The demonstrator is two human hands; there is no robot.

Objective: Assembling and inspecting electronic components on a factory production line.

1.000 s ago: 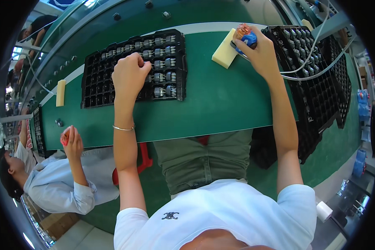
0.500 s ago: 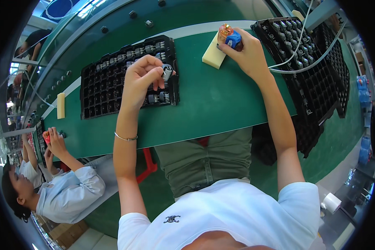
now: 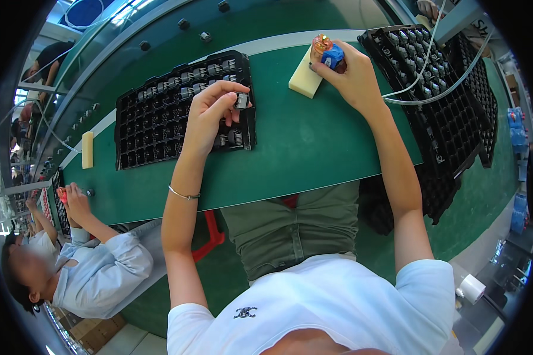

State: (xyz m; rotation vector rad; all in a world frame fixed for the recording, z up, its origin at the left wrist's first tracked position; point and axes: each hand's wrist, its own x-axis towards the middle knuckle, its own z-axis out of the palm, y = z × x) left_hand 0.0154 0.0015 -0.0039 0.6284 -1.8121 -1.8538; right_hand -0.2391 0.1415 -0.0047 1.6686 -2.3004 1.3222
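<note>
The left hand (image 3: 209,114) pinches a small metal part (image 3: 241,101) between thumb and fingertips, over the right side of a black tray (image 3: 151,134), hiding some of it. The right hand (image 3: 353,72) curls its fingers around a blue-and-orange object (image 3: 330,55) (its kind is unclear), which partly covers a pale foam block (image 3: 304,81).

A green table (image 3: 302,145) stretches beneath both the left fingers (image 3: 220,106) and the right fingers (image 3: 329,72); another green surface (image 3: 266,15) runs beyond them. Green floor (image 3: 370,251) spreads nearside of the right fingers. Well left of the left fingers, nearside, sit brown boxes (image 3: 98,336); bright light (image 3: 28,76) shows farther off.
</note>
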